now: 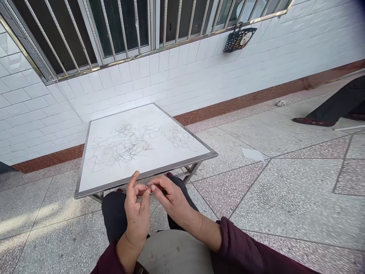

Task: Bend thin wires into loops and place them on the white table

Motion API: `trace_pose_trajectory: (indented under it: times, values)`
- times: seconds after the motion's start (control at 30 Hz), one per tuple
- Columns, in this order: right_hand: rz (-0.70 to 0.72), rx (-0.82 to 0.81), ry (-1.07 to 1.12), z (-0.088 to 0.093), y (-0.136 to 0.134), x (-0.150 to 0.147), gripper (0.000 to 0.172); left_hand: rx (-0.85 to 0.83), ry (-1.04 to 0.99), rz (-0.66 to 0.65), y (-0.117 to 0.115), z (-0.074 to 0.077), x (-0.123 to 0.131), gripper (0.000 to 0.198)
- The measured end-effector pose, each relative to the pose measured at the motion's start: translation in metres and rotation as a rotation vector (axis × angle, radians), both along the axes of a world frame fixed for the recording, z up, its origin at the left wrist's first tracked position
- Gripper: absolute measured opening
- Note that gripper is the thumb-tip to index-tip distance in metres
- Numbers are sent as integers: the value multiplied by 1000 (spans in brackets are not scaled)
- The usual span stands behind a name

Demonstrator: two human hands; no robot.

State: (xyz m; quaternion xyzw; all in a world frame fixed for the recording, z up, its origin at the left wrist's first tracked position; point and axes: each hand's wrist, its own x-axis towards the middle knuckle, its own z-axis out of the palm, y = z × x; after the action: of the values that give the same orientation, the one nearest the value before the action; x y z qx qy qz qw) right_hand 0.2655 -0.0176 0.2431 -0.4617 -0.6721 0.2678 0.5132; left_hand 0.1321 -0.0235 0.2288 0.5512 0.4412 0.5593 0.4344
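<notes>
My left hand (pixel 138 207) and my right hand (pixel 175 199) meet just off the table's near edge, above my knees. Thumb and fingertips of each are pinched on a thin wire (pixel 148 185), of which only a small bit shows between them. The left index finger points upward, with something tan on its tip. On the white table (pixel 114 182) lies a loose tangle of thin dark wires (pixel 128 146), bent and straight. To the right of it are several wires shaped into loops (pixel 179 137), laid out separately.
A grey metal rim (pixel 171 164) edges the table, which stands by a white tiled wall (pixel 176 83). Barred windows (pixel 122 30) and a hanging dotted bag (pixel 239 39) are above. At right, another person's leg (pixel 336 101) and a paper sheet (pixel 252 154) are on the floor.
</notes>
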Motion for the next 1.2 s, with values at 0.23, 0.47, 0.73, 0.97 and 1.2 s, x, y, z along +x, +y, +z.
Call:
trace_pose_trajectory:
  times: [0.23, 0.47, 0.73, 0.97, 1.2]
  values:
    - [42, -32, 87, -4, -1, 0, 13, 31, -10, -13, 0, -1, 0, 54]
    - [74, -91, 164, -9, 0, 0, 16, -69, -91, -8, 2, 2, 1, 59]
    - [131, -199, 305, -14, 2, -1, 17, 24, -10, 5, 1, -5, -1, 51]
    - [73, -101, 183, -19, 4, 0, 21, 52, 55, -6, 1, -4, -3, 51]
    - [59, 39, 14, -18, 7, 4, 26, -4, 22, 9, 0, -5, -3, 55]
